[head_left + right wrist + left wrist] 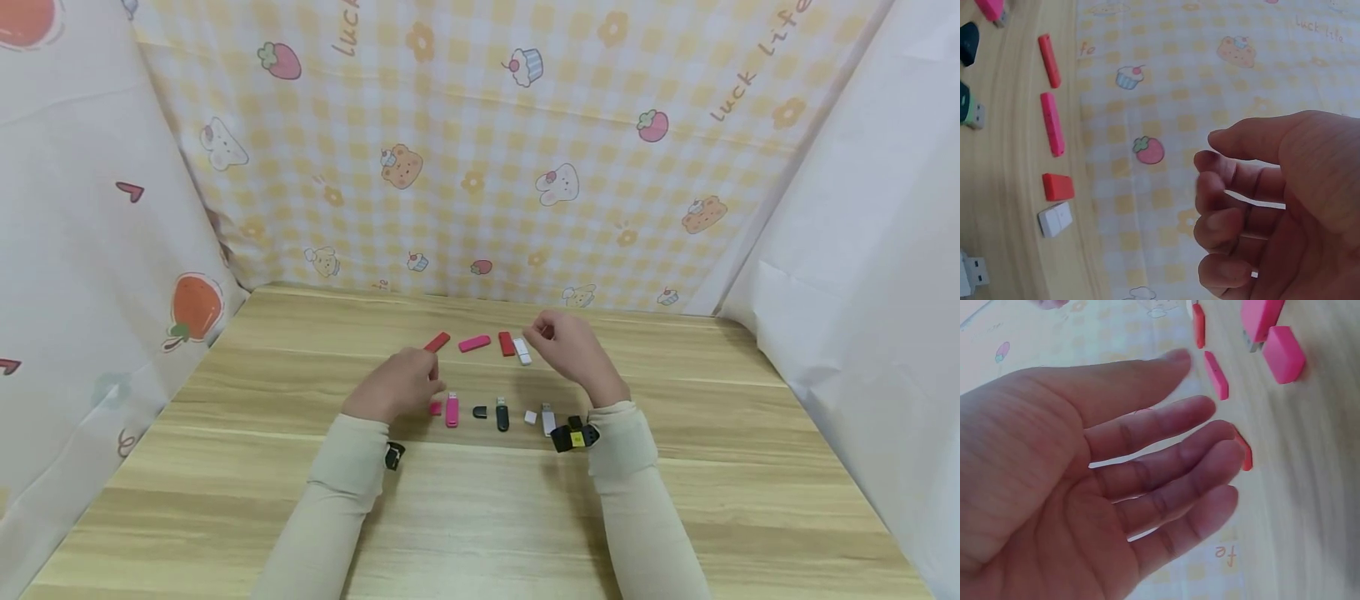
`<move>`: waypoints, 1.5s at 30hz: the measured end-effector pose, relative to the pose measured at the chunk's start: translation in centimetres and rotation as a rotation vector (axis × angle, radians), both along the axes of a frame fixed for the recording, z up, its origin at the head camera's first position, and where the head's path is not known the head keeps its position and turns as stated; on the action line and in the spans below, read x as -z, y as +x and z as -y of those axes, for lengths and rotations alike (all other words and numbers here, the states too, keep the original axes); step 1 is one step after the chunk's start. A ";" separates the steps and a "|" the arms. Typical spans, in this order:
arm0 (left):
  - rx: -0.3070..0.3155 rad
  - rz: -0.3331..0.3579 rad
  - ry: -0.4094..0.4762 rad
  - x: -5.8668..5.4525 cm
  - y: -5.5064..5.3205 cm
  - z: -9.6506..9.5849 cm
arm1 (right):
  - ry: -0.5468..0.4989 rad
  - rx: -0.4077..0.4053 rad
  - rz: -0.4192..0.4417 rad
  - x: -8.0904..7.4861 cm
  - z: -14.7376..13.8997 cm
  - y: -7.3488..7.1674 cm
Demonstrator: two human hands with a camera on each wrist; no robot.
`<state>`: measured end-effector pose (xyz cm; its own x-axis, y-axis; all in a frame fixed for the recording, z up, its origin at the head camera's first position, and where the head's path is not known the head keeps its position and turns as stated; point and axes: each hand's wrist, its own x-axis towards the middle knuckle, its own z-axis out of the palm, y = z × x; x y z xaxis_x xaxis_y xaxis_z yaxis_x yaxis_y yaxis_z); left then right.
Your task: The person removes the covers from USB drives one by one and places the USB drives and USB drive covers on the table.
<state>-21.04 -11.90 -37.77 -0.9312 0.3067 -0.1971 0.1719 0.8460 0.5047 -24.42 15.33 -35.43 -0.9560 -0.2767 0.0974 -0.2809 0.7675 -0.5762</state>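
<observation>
Holds nothing in loose-fingered left hand [401, 382] or right hand [570, 346], flanking black USB stick [502, 417], seemingly laid by black cap [480, 412] as a pair.

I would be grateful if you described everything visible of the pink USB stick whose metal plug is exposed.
The pink USB stick has a slim, bright pink body that looks like plastic, with a silver metal plug bare at its far end, pointing away from the person. It lies flat on the wooden table, between a small pink cap on its left and a dark cap on its right, touching neither. The left hand is nearby but not holding it.
</observation>
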 end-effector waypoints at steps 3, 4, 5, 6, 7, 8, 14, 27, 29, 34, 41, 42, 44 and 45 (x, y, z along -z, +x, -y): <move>-0.006 -0.012 0.022 -0.4 0.0 0.0 | 0.020 0.011 0.025 0.4 -0.2 -0.3; -0.004 -0.016 0.028 -0.4 0.0 -0.1 | 0.031 0.013 0.039 0.6 -0.3 -0.4; -0.002 -0.019 0.032 -0.4 -0.1 -0.1 | 0.046 0.013 0.055 0.8 -0.4 -0.6; 0.000 -0.022 0.033 -0.5 -0.1 -0.1 | 0.061 0.010 0.073 1.0 -0.4 -0.7; 0.004 -0.025 0.033 -0.4 -0.1 0.0 | 0.076 0.005 0.093 1.3 -0.4 -0.8; 0.008 -0.030 0.033 -0.5 -0.1 0.0 | 0.087 -0.002 0.112 1.5 -0.5 -1.0; 0.023 -0.041 0.032 -0.5 -0.1 0.1 | 0.149 -0.046 0.194 2.9 -0.4 -1.6; 0.032 -0.055 0.012 -0.5 -0.2 0.0 | 0.276 -0.105 0.275 4.5 0.5 -1.1; 0.032 -0.054 0.012 -0.5 -0.2 0.0 | 0.280 -0.099 0.284 4.4 0.5 -1.0; 0.025 -0.051 0.010 -0.5 -0.1 -0.1 | 0.302 -0.126 0.272 4.2 0.9 -0.9; 0.047 -0.041 0.010 -0.4 -0.1 -0.7 | 0.285 -0.175 0.307 3.9 2.0 -0.7; 0.051 -0.039 0.009 -0.4 0.0 -0.8 | 0.278 -0.177 0.320 3.8 2.2 -0.7; 0.055 -0.038 0.007 -0.3 0.0 -0.9 | 0.276 -0.185 0.338 3.8 2.4 -0.7; 0.056 -0.036 0.006 -0.3 0.0 -1.0 | 0.274 -0.183 0.343 3.8 2.5 -0.7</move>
<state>-21.05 -10.92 -37.50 -0.9192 0.3592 -0.1616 0.2367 0.8317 0.5022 -25.11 12.82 -39.19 -0.8533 -0.4148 -0.3159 -0.2542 0.8600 -0.4425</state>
